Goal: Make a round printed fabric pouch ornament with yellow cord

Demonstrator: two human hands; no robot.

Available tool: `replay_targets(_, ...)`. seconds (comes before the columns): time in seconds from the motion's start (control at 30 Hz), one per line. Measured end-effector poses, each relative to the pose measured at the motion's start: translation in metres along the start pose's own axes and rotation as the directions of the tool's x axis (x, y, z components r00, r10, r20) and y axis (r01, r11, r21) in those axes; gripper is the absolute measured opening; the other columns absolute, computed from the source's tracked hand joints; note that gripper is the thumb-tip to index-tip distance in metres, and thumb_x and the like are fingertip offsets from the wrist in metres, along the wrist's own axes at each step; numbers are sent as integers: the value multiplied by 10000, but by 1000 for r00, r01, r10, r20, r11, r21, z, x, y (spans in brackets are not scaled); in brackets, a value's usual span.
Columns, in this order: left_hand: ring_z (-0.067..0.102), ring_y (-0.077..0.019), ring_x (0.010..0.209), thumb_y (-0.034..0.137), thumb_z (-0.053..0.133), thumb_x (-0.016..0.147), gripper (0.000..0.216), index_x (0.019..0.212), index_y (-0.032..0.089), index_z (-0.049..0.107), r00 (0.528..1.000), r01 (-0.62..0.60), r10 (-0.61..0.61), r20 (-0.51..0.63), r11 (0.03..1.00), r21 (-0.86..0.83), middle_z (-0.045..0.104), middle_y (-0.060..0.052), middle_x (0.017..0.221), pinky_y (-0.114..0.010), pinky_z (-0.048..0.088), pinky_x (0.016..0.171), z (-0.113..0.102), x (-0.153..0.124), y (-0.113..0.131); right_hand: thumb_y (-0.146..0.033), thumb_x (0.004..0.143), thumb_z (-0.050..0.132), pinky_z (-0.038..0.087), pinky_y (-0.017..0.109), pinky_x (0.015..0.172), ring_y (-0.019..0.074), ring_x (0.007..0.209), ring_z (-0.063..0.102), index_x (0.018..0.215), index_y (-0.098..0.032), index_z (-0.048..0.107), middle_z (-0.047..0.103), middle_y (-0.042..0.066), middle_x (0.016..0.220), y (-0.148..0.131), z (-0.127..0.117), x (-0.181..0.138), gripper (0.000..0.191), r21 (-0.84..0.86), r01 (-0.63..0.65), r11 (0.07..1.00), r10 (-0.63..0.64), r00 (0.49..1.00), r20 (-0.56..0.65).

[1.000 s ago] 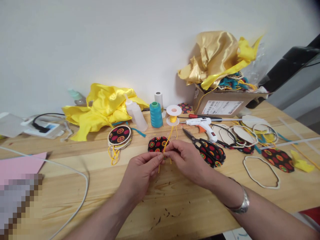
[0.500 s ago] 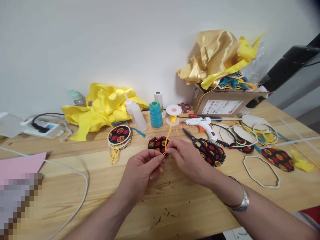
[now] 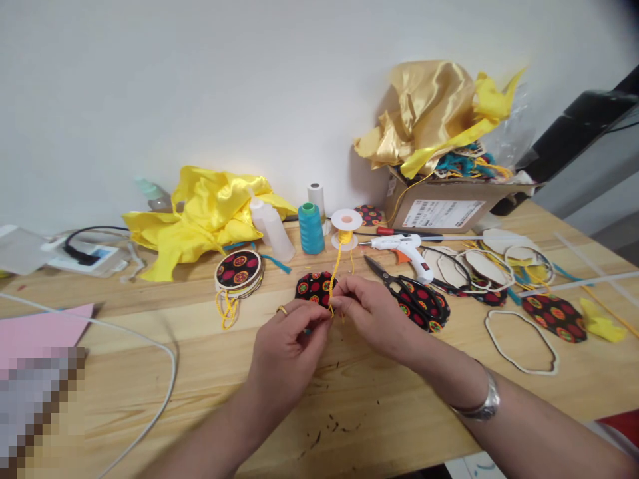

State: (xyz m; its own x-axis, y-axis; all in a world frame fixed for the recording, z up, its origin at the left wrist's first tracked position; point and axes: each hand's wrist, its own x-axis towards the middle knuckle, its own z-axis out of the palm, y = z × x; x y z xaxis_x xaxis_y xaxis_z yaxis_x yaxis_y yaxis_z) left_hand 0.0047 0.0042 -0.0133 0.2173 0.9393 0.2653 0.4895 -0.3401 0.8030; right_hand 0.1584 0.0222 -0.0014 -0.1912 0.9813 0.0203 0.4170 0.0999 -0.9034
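Observation:
My left hand (image 3: 289,346) and my right hand (image 3: 374,313) meet at the middle of the wooden table (image 3: 349,399), fingertips pinched together on a yellow cord (image 3: 335,266). The cord runs up from my fingers to a small white spool (image 3: 346,226) behind them. Just beyond my fingertips lies a black fabric-covered disc (image 3: 313,287) with red and yellow circles. A ring shows on my left hand, a silver bangle on my right wrist.
Scissors (image 3: 399,286) and a white glue gun (image 3: 407,249) lie right of my hands, with patterned pieces and white frames (image 3: 522,342) further right. A teal thread cone (image 3: 310,229), a squeeze bottle (image 3: 272,229), yellow fabric (image 3: 200,213), a stacked disc (image 3: 238,269) and a cardboard box (image 3: 444,209) stand behind. A white cable (image 3: 164,352) lies left.
My left hand has rolled so its back and ring face up, and its fingertips moved slightly right against the right hand's. The cord's short loose end below my fingers no longer shows.

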Motion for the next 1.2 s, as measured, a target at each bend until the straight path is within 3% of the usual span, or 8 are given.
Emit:
replay_targets(0.07, 604, -152, 755, 129, 540, 769, 183, 872, 199, 674, 979, -201, 205, -4, 964, 175, 663, -52, 856, -245, 461, 679, 1, -3, -5, -171, 784, 500, 330, 230, 573, 99, 600, 430, 638, -167, 501, 492, -32, 609, 1, 0, 1, 147, 35, -14, 999, 14, 1000, 3)
replay_targets(0.17, 609, -153, 759, 106, 504, 790, 244, 963, 191, 653, 932, -350, 358, 49, 859, 373, 660, -66, 886, -244, 470, 663, 2, -6, -11, -175, 771, 509, 335, 223, 558, 92, 569, 423, 626, -166, 513, 475, -41, 573, 2, 2, 1, 146, 83, -54, 995, 53, 999, 8)
replay_targets(0.4, 616, -180, 792, 68, 470, 780, 363, 1096, 189, 602, 891, -436, 431, 145, 718, 543, 657, -97, 959, -257, 473, 633, 3, -13, -14, -199, 768, 513, 339, 223, 545, 95, 557, 428, 626, -168, 517, 477, -44, 553, -2, 6, -1, 146, 100, -131, 986, 134, 991, -28)
replay_targets(0.77, 606, -202, 836, 43, 468, 770, 365, 1110, 135, 567, 868, -485, 459, 190, 698, 527, 641, -123, 1009, -279, 468, 654, 6, -15, -12, -221, 797, 490, 354, 246, 603, 119, 654, 466, 684, -179, 507, 540, -13, 678, 7, 15, -3, 121, 39, -83, 996, 85, 995, -55)
replay_targets(0.9, 586, -195, 882, 36, 465, 752, 315, 1025, 135, 587, 902, -430, 407, 146, 811, 396, 623, -114, 992, -294, 467, 750, 6, -13, -8, -206, 797, 486, 353, 241, 596, 115, 641, 462, 673, -178, 500, 530, -19, 662, 5, 12, -2, 128, 41, -53, 998, 55, 997, -53)
replay_targets(1.07, 576, -181, 906, 45, 433, 743, 202, 763, 176, 585, 977, -210, 198, 76, 954, 212, 617, -81, 983, -291, 445, 781, 1, -7, -3, -178, 788, 495, 333, 222, 560, 99, 596, 447, 654, -170, 514, 514, -32, 617, 1, 5, -1, 135, 43, -28, 999, 30, 998, -56)
replay_targets(1.13, 588, -165, 815, 84, 442, 760, 164, 772, 183, 572, 998, -60, 54, 40, 984, 166, 630, -62, 941, -273, 450, 702, -2, -3, 0, -181, 785, 506, 331, 216, 561, 94, 596, 446, 649, -166, 518, 509, -35, 612, 1, 3, -1, 137, 56, -11, 998, 14, 998, -58)
replay_targets(1.2, 557, -128, 596, 146, 466, 774, 158, 874, 195, 578, 992, 124, -127, 23, 987, 107, 635, -13, 758, -229, 414, 532, -4, 0, 2, -177, 781, 517, 336, 210, 569, 90, 599, 447, 645, -161, 520, 508, -38, 611, 1, 3, -1, 136, 69, 3, 998, 1, 998, -56)
